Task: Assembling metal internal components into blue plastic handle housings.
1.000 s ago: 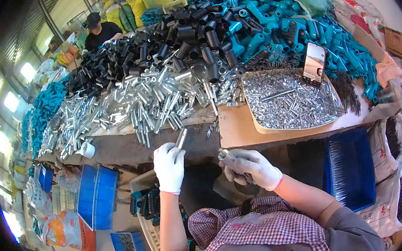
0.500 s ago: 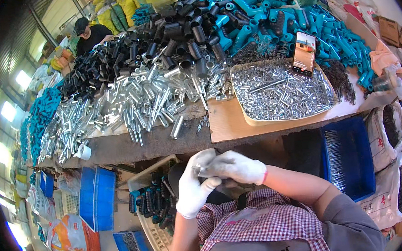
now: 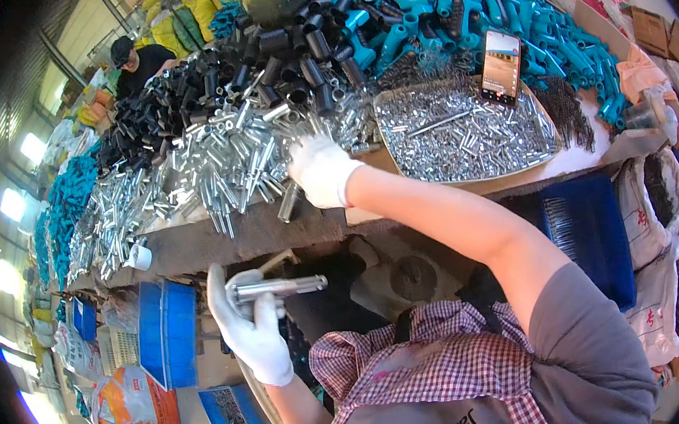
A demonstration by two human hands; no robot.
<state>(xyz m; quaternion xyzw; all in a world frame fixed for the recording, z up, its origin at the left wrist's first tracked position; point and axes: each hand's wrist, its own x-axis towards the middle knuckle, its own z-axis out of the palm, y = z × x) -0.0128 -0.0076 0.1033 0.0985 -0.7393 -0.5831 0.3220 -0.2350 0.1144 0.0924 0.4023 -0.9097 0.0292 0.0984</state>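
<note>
My left hand [image 3: 255, 336], in a white glove, is closed around a shiny metal tube [image 3: 289, 286] with a narrower stub at its right end. It holds the tube roughly level in front of the checked apron. My right hand [image 3: 325, 173], gloved too, reaches over the bench edge to the right part of a heap of loose silver tubes [image 3: 231, 169]. Its fingers are partly stretched out among the tubes, their tips hard to make out. A thicker silver tube [image 3: 290, 203] lies just below that hand at the bench edge.
A tray of small metal pins [image 3: 463, 149] sits on the right, with a phone [image 3: 501, 69] standing at its back. Black sleeves [image 3: 262, 65] and teal tool housings [image 3: 395, 21] are piled behind. Blue bins [image 3: 168, 332] stand below. Another person [image 3: 141, 68] is at the far left.
My hands were together before my chest and have parted. The right one has moved forward to the tube heap; the left has shifted left and down, with the metal tube now plainly visible.
</note>
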